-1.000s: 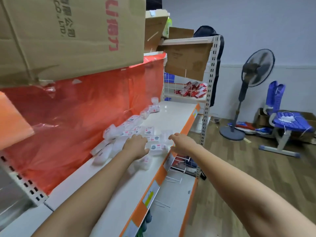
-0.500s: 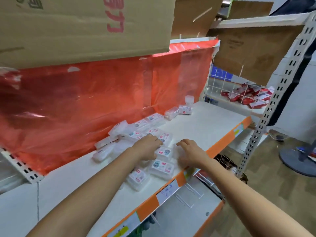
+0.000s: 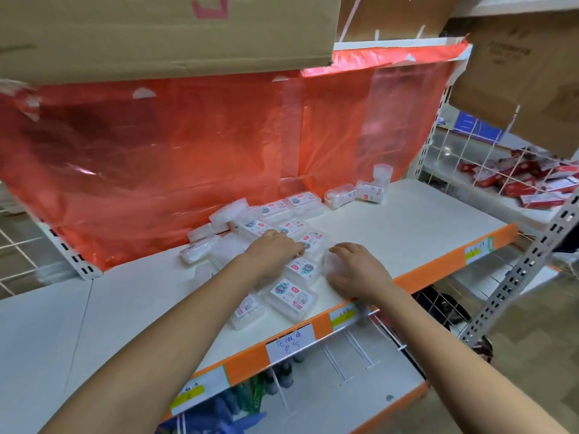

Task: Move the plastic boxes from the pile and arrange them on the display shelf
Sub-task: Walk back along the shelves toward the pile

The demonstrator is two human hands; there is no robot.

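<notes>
A pile of small clear plastic boxes point(image 3: 291, 228) with colourful labels lies on the white display shelf point(image 3: 391, 227), against the red plastic backing. My left hand point(image 3: 275, 250) lies on the middle of the pile, fingertips touching a labelled box point(image 3: 311, 242). My right hand point(image 3: 355, 272) curls around a clear box point(image 3: 332, 261) at the pile's right edge, near the shelf's orange front. Two more labelled boxes point(image 3: 289, 294) lie just in front of my hands. A few boxes point(image 3: 340, 195) and a round tub point(image 3: 381, 173) sit apart at the back right.
A red plastic sheet point(image 3: 188, 151) hangs behind the shelf. Cardboard cartons point(image 3: 156, 26) overhang from above. A wire basket of red packets point(image 3: 532, 183) stands to the right, past a perforated upright point(image 3: 517, 277). Metal hooks point(image 3: 354, 349) jut out below the shelf edge.
The view has come closer and turned left toward the shelf. My right hand slid from the shelf's front edge inward and closed on a clear box; my left hand stayed on the pile.
</notes>
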